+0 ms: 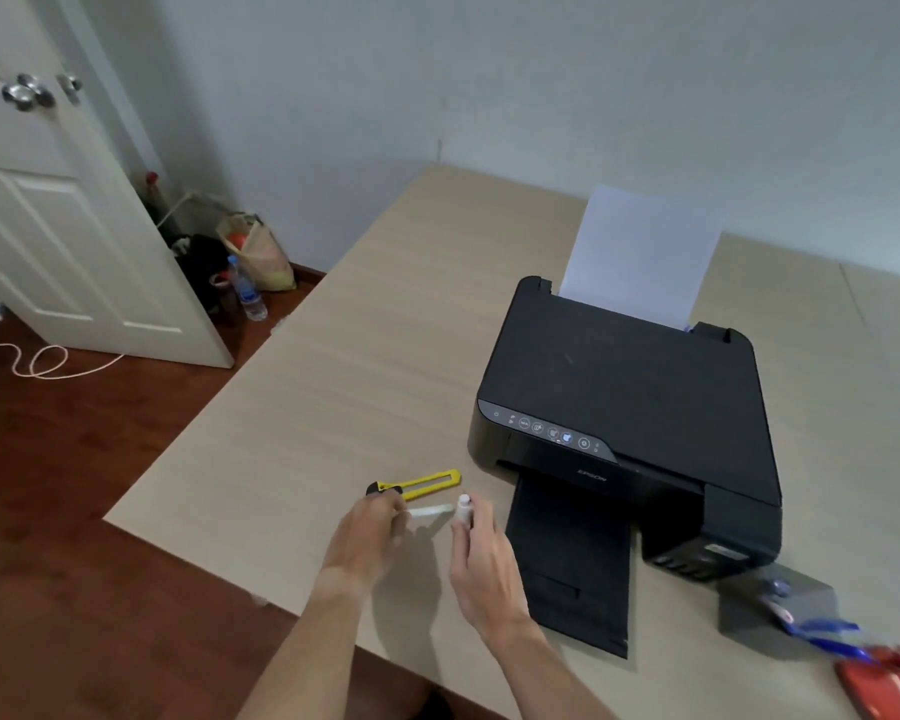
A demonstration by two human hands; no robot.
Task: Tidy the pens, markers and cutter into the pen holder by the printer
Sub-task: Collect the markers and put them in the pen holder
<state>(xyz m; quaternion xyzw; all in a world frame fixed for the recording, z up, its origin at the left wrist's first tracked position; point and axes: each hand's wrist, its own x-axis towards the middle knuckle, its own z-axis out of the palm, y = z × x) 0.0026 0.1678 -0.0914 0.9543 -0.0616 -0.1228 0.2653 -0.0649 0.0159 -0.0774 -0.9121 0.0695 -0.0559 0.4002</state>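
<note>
A yellow cutter [421, 484] with a black end lies on the table just left of the printer's front. Below it is a thin white pen [431, 510], blurred; my left hand [370, 537] curls its fingertips around the pen's left end. My right hand [481, 558] holds a white marker [463, 507] upright, cap up, beside the printer's output tray. The grey pen holder [780, 608], blurred, sits at the printer's near right corner with several blue pens [827, 630] at it.
The black printer [624, 402] fills the table's [365, 366] middle right, with paper [640, 252] standing in its rear feed and its output tray [572, 558] extended toward me. A red object [884, 685] lies at the bottom right. The table edge and wooden floor are on my left.
</note>
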